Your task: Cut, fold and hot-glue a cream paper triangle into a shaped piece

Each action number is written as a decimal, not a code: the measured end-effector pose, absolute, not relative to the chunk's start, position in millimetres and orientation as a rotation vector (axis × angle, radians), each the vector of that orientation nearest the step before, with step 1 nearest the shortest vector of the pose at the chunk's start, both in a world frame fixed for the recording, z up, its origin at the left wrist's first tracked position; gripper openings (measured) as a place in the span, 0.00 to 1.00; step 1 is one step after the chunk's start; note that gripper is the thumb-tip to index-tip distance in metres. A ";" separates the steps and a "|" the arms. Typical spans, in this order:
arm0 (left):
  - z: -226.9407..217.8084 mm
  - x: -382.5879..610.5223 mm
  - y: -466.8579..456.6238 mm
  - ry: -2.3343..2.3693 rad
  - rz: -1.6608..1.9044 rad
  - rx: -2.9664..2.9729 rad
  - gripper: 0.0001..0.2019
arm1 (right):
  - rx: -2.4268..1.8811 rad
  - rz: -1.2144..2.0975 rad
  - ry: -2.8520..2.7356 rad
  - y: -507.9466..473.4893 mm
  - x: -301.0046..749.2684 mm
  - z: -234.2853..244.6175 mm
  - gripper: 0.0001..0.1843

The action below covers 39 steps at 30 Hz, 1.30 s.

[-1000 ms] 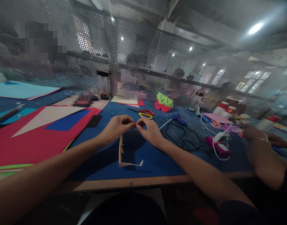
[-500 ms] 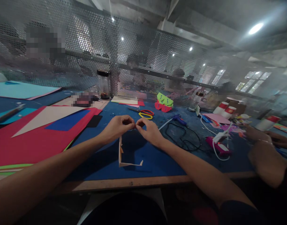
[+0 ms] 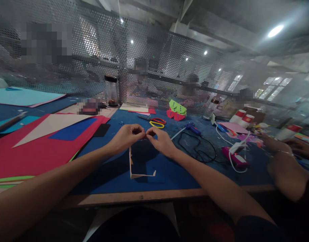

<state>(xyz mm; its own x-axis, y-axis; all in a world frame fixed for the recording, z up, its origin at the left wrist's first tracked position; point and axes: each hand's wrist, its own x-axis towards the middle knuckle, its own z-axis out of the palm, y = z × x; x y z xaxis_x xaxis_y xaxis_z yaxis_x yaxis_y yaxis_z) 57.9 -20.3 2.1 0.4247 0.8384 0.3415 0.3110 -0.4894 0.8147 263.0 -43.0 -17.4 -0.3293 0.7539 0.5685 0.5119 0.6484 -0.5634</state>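
Observation:
A narrow folded strip of pale paper (image 3: 131,169) hangs below my hands over the blue tabletop (image 3: 173,174). Its lower end bends sideways to the right and finishes in a small upturned tab. My left hand (image 3: 128,136) pinches the upper part of the strip, fingers curled. Facing it, my right hand (image 3: 161,139) is also closed in a pinch, its fingertips meeting the left ones. The fingers hide the top of the strip between them. Beyond my hands lie scissors (image 3: 157,123) with red and yellow handles.
Coloured sheets (image 3: 50,151) cover the left side. A blue glue gun (image 3: 193,129) with a black cord lies to the right, near a pink power strip (image 3: 235,157). Green and red paper pieces (image 3: 176,110) stand behind. Another person's arm (image 3: 283,164) reaches in from the right.
The hanging paper strip has swung slightly to the right. My hands keep nearly the same pinch and place.

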 end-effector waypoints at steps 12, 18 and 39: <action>2.1 59.0 -19.3 0.965 1.026 1.990 0.12 | -0.971 0.375 -2.034 -41.5 264.5 -19.3 0.07; 5.2 60.4 -21.5 0.952 1.013 1.998 0.13 | -0.923 0.357 -2.068 -40.1 264.4 -19.0 0.08; 2.3 59.3 -20.2 0.915 0.994 1.965 0.09 | -0.988 0.399 -2.107 -45.7 264.7 -13.9 0.08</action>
